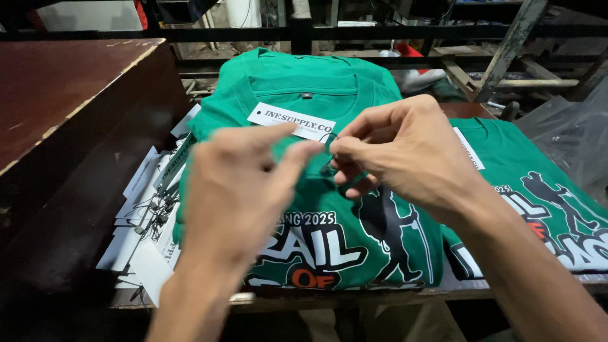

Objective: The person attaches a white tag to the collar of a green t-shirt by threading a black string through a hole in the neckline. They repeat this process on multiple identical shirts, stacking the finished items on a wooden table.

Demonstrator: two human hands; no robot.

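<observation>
A folded green T-shirt (297, 95) with a white, black and orange print lies on top of a stack on the table. A white paper hang tag (291, 121) rests just below its collar, with a thin dark string running from it. My left hand (237, 190) hovers over the shirt, thumb and fingers pinched near the string. My right hand (405, 149) meets it from the right and pinches the string's end between thumb and forefinger. The hands hide the middle of the shirt.
A second green printed shirt (538, 190) lies to the right with its own tag. Several loose white tags with strings (149, 215) are piled to the left. A dark brown wooden box (69, 107) stands at the left. Clear plastic (570, 126) sits far right; metal rails run behind.
</observation>
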